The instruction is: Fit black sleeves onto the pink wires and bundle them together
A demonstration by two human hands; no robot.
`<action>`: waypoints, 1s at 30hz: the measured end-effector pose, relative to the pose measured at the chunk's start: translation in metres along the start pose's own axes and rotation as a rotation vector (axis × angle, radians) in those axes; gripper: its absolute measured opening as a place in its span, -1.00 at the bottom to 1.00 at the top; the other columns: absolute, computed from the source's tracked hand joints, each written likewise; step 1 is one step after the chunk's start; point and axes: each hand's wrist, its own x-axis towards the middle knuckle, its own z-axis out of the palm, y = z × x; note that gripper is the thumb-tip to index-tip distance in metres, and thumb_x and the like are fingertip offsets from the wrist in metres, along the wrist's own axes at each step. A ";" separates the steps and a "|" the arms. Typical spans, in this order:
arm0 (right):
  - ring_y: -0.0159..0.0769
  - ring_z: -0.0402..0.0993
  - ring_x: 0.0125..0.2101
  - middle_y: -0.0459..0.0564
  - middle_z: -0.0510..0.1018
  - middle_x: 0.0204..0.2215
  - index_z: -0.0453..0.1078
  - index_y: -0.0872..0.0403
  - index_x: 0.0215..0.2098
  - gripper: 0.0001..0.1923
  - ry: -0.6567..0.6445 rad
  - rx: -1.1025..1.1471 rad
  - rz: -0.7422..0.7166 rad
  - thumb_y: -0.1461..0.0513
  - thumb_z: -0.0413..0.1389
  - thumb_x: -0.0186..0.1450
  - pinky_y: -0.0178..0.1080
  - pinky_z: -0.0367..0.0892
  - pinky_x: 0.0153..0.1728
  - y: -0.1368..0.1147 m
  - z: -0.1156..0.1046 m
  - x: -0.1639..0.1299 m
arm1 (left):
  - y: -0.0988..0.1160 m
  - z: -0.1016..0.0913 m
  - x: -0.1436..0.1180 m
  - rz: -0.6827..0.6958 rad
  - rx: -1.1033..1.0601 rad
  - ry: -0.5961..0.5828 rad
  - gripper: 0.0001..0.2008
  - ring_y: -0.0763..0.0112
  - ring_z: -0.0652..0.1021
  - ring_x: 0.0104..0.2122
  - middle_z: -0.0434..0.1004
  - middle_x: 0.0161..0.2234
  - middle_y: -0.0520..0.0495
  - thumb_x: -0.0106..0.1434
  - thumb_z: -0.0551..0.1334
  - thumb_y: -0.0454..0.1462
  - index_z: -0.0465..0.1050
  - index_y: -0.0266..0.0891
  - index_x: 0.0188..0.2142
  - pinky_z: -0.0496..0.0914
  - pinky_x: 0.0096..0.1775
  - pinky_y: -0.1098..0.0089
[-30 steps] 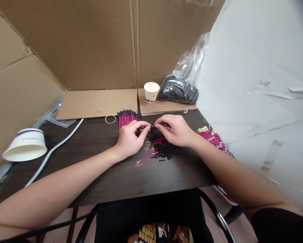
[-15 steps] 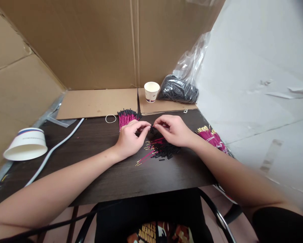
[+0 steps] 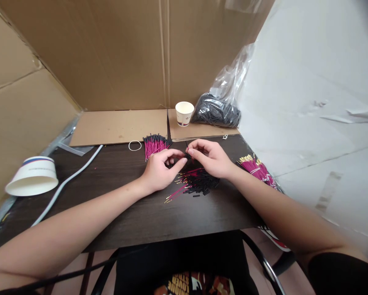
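My left hand (image 3: 163, 169) is closed in a pinch over the dark table (image 3: 122, 209). Something small and dark shows under its fingers, too small to make out. Close beside it, my right hand (image 3: 211, 157) pinches a thin magenta wire (image 3: 188, 149) whose dark tip points up. Below both hands lies a heap of short black sleeves (image 3: 204, 182), with loose gold-tipped magenta wires (image 3: 177, 191) at its left side. Behind my left hand rests a bundle of magenta wires with black sleeves on their ends (image 3: 156, 145).
A gold-tipped wire bundle (image 3: 254, 166) lies at the right edge. A paper cup (image 3: 184, 114) and a bag of black sleeves (image 3: 217, 110) stand at the back. At left are a tipped paper cup (image 3: 33, 176), a white cable (image 3: 68, 178) and a rubber band (image 3: 135, 146).
My fingertips have moved slightly apart from where they nearly met. The wire in my right hand now stands with its dark tip upward.
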 end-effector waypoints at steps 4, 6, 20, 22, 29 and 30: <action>-0.36 0.40 -0.40 -0.06 0.59 -0.34 0.49 0.06 -0.22 -0.65 -0.067 0.164 0.069 -0.04 0.26 0.50 -0.23 0.38 -0.30 0.000 0.006 0.000 | 0.003 -0.002 -0.001 0.071 0.022 -0.072 -0.82 0.39 0.50 -0.42 0.66 -0.37 -0.05 0.47 0.39 -0.18 0.73 -0.22 -0.20 0.38 -0.34 0.33; -0.36 0.41 -0.40 -0.06 0.61 -0.33 0.50 0.06 -0.24 -0.64 -0.079 0.192 0.071 -0.05 0.27 0.49 -0.23 0.40 -0.30 0.000 0.007 0.001 | 0.004 -0.002 -0.002 0.105 0.025 -0.091 -0.81 0.40 0.50 -0.43 0.64 -0.40 -0.03 0.48 0.37 -0.20 0.72 -0.22 -0.23 0.37 -0.34 0.34; -0.16 0.50 -0.17 0.05 0.62 -0.22 0.51 0.08 -0.14 -0.95 -0.246 -0.546 -0.222 0.32 0.23 0.45 -0.11 0.39 -0.07 -0.001 -0.013 -0.002 | -0.011 -0.035 0.021 0.012 0.674 0.115 -0.63 0.31 0.36 -0.50 0.33 -0.60 0.00 0.34 0.24 -0.24 0.16 -0.14 -0.56 0.18 -0.34 0.26; -0.16 0.49 -0.18 0.02 0.61 -0.24 0.49 0.07 -0.19 -0.92 -0.332 -0.560 -0.220 0.37 0.23 0.41 -0.12 0.37 -0.07 -0.003 -0.014 -0.002 | -0.010 -0.040 0.025 -0.100 0.748 0.107 -0.65 0.29 0.34 -0.52 0.37 -0.59 -0.02 0.30 0.25 -0.23 0.18 -0.14 -0.56 0.16 -0.35 0.25; -0.21 0.48 -0.20 0.00 0.59 -0.23 0.50 0.10 -0.24 -0.88 -0.491 -0.558 -0.164 0.41 0.29 0.36 -0.18 0.35 -0.11 -0.009 -0.017 -0.003 | -0.005 -0.044 0.032 -0.289 0.861 0.001 -0.66 0.19 0.39 -0.52 0.39 -0.60 -0.05 0.29 0.25 -0.18 0.23 -0.11 -0.58 0.26 -0.32 0.19; -0.21 0.49 -0.20 0.01 0.60 -0.23 0.50 0.10 -0.24 -0.88 -0.504 -0.558 -0.155 0.42 0.27 0.37 -0.18 0.35 -0.10 -0.009 -0.017 -0.003 | -0.005 -0.044 0.032 -0.298 0.865 -0.008 -0.66 0.18 0.41 -0.51 0.40 -0.59 -0.06 0.29 0.25 -0.18 0.24 -0.10 -0.58 0.28 -0.31 0.18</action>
